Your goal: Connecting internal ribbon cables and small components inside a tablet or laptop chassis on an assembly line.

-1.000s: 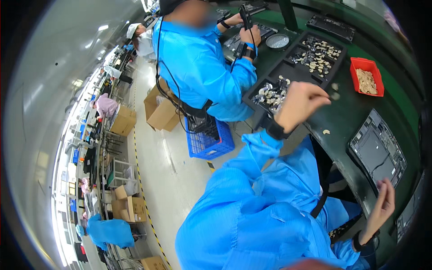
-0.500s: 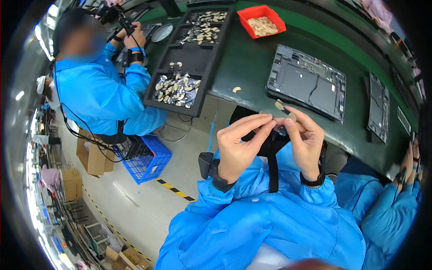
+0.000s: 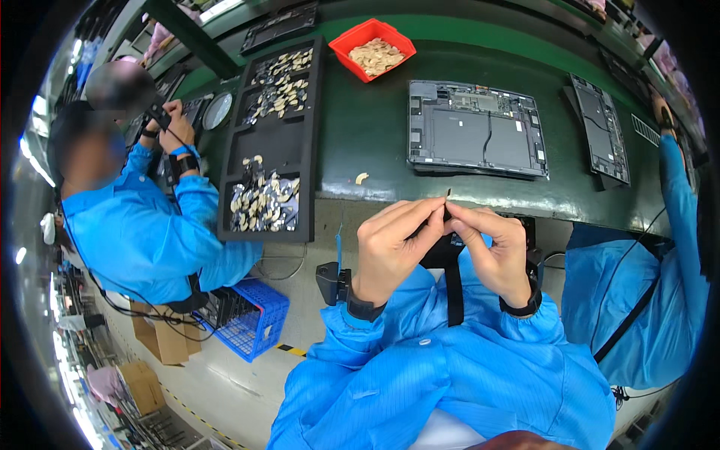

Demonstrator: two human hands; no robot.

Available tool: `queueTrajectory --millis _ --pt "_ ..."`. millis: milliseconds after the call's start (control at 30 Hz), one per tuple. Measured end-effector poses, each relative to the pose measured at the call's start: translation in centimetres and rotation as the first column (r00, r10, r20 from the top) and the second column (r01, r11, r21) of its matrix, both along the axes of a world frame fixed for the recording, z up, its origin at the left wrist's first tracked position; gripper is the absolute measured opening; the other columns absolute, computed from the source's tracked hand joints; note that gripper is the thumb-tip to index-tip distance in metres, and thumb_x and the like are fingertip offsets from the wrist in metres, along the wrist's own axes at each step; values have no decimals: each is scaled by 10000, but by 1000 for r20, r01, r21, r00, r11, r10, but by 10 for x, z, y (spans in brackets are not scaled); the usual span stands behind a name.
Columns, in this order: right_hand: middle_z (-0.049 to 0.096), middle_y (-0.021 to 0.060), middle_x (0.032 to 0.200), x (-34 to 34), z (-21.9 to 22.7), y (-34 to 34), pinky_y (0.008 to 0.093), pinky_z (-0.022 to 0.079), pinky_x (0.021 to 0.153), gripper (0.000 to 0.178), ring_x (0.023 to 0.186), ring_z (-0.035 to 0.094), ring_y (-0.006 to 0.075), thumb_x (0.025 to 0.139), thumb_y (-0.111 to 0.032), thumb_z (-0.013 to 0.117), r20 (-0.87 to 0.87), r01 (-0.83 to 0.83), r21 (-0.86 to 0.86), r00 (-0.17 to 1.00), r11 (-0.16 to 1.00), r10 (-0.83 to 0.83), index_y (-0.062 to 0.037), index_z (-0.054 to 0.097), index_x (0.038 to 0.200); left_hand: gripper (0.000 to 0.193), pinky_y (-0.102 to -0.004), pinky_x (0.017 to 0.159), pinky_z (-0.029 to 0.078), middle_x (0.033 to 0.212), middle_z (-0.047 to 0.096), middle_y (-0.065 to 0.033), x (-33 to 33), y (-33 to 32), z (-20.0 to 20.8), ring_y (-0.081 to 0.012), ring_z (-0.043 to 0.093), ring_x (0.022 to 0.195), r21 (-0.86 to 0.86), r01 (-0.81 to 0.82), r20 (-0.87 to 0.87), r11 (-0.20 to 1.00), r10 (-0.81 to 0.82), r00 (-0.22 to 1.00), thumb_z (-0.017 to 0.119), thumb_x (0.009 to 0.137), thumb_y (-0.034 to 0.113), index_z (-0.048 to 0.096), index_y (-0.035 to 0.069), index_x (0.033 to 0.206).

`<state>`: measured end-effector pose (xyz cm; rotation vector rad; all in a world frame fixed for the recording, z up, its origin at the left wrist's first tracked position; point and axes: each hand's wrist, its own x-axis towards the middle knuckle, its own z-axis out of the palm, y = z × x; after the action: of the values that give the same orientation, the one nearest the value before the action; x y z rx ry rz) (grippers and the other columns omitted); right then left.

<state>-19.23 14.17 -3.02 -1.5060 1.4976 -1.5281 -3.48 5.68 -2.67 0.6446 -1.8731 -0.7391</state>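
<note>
My left hand (image 3: 391, 244) and my right hand (image 3: 493, 251) meet fingertip to fingertip just in front of the bench edge. Both are closed in a pinch on a small thin piece (image 3: 449, 193), seen nearly edge-on, with its tip showing above the fingers. Its kind is hard to make out; the fingers cover most of it. Beyond them on the green bench lies an opened laptop base (image 3: 457, 139) with its inner parts bare. A small cream curved piece (image 3: 362, 178) rests on the bench ahead of my left hand.
A black compartment tray (image 3: 270, 142) full of cream and dark pieces juts past the bench edge at left. Behind stands a red bin (image 3: 373, 30) of cream pieces. Another opened laptop (image 3: 600, 131) lies at right. Co-workers (image 3: 135, 232) in blue sit on both sides.
My view has turned, so the bench things appear farther left. My fingertips have drawn together around the small piece; a cream piece visible between the right fingers before is now mostly hidden.
</note>
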Motion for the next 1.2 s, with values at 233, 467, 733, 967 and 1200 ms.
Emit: queueTrajectory --millis 233,467,733,967,1200 --pt "791 182 996 -8 -13 -37 410 600 771 210 871 774 343 950 -82 744 31 24 -133 999 991 -20 -26 790 1147 100 -325 744 587 876 764 -165 -8 -47 10 -243 747 779 -115 7 256 993 23 966 753 864 -65 745 -53 963" --pt "773 110 1001 -35 -5 -33 338 604 770 394 771 738 187 1016 17 536 346 27 33 937 999 -37 -49 695 1370 180 -351 805 556 1001 753 -165 -53 -172 32 -263 718 885 -18 -346 171 938 344 923 639 1012 14 738 -45 1150" --pt "792 123 1001 -58 1 -31 338 580 785 246 856 743 188 1070 -112 624 121 221 123 964 967 -236 12 704 1267 240 -402 912 530 1126 754 -111 -82 -67 18 -316 689 1023 -402 176 203 899 -100 974 829 836 -2 800 26 1072" --pt "777 176 1125 -48 -1 -19 348 593 847 307 1007 767 233 1064 -203 663 134 -95 323 990 942 54 6 699 1285 159 -349 818 530 982 781 -142 -41 -65 -15 -260 707 898 64 227 139 972 -234 962 829 867 17 806 -25 1018" --pt "779 58 883 -94 -109 117 304 571 697 407 816 730 146 1065 -400 650 180 149 707 907 691 -380 -17 787 1039 114 -356 804 509 878 792 -126 -22 -67 -53 -264 722 790 272 258 40 927 -279 959 833 876 63 822 -5 967"
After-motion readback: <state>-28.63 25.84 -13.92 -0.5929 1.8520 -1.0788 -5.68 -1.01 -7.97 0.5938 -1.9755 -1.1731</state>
